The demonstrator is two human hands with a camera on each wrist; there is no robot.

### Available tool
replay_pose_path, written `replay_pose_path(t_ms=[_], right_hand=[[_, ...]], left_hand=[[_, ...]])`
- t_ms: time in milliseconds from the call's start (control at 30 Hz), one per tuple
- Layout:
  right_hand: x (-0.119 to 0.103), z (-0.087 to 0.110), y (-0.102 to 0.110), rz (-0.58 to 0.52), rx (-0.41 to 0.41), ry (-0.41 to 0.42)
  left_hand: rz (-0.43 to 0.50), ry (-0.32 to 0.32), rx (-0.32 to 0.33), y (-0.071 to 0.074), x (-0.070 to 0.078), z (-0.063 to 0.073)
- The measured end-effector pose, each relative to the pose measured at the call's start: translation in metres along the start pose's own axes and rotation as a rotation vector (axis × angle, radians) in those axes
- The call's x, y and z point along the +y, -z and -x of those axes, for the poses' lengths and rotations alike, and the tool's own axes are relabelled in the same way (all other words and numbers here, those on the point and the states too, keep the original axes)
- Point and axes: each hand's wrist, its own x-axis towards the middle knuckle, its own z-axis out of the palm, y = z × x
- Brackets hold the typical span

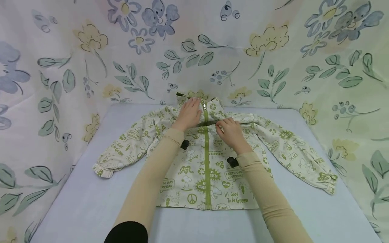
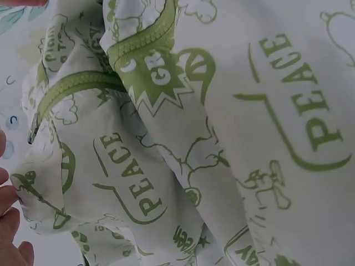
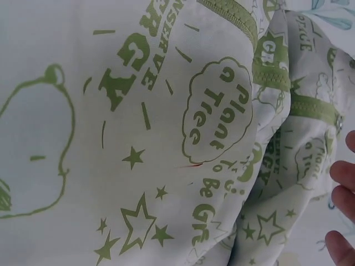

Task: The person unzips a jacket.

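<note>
The white cloth jacket printed in green [image 1: 189, 184] lies front up, sleeves [image 1: 133, 143] spread, on the pale tabletop [image 1: 73, 192]. Our left hand [image 1: 189, 114] rests released, fingers extended, by its collar [image 1: 216, 106]; whether our right hand [image 1: 231, 133] grasps the crosswise fold [image 1: 211, 123], we cannot tell. Uneven pulling, we judge, could skew the green zip [image 1: 207, 165].
</note>
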Motion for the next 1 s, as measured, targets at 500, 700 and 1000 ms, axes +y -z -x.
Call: replay_pose_path(t_ms=[500,700,1000], right_hand=[[-0.007,-0.004,-0.005,-0.015,-0.019,0.019],[-0.009,-0.010,-0.004,-0.023,0.015,0.037],[-0.011,-0.013,-0.005,-0.029,0.035,0.039]], left_hand=[[0.007,0.085,-0.033,0.002,-0.003,-0.007],[0.109,0.064,0.003,0.004,0.001,-0.005],[0.297,0.060,0.012,0.001,0.008,0.000]])
